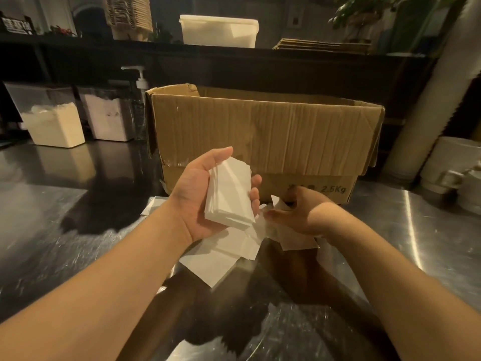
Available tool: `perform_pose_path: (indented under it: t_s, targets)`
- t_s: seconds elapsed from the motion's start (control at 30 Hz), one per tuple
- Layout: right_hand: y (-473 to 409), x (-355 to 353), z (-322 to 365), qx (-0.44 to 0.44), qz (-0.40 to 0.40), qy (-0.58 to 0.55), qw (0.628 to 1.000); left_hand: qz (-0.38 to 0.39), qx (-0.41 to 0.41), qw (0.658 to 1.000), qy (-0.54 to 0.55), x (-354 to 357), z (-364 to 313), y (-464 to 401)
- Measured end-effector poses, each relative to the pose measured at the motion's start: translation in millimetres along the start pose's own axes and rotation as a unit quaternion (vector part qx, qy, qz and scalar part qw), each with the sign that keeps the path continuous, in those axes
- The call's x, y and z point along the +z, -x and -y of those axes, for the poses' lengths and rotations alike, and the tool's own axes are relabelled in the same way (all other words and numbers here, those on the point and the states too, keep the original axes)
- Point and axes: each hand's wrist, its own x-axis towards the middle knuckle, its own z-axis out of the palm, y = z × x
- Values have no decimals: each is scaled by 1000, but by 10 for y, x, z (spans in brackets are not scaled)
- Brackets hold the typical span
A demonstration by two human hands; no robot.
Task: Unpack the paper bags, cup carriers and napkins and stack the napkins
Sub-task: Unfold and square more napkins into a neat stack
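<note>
My left hand (pixel 197 194) holds a stack of white napkins (pixel 230 196) above the steel counter, thumb on top and fingers curled round the far edge. Just to its right my right hand (pixel 299 214) pinches a loose napkin (pixel 278 203) from the scattered napkins (pixel 229 254) lying on the counter under both hands. Behind them stands an open brown cardboard box (pixel 263 131) marked 2.5Kg; its inside is hidden from me.
Two clear containers of powder (pixel 54 126) and a pump bottle (pixel 139 100) stand at the left beside the box. White cups (pixel 453 168) sit at the right edge. A dark shelf behind carries a white tub (pixel 218 31) and flat paper bags (pixel 322 45).
</note>
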Motion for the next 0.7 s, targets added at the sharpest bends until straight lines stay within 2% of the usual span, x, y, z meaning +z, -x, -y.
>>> perform_pose_path:
  t_s: [0.13,0.23,0.37,0.47,0.57,0.63,0.7]
  targets:
    - [33,126,73,29,-33,46,998,-4,5,1000,-6,-5,-8,-13]
    - [30,29,95,74,-35,32,996,-4,4,1000,-1,-8,-17,-10]
    - [-8,-129,38,118,-85,20,989,-4,11,1000,5,-17,-18,-16]
    - [60,-233,-25,84,-111,-182,973,0,16,1000,12,-19,-30,-9]
    - [193,-309,0,85,-58,-419,902,-1,24,1000,15,-8,-45,9]
    - [235,-298,51,87,-13,-492,866,1,31,999,15,-2,-53,17]
    - [249,-248,95,89,27,-512,854,3,37,999,21,-7,-67,22]
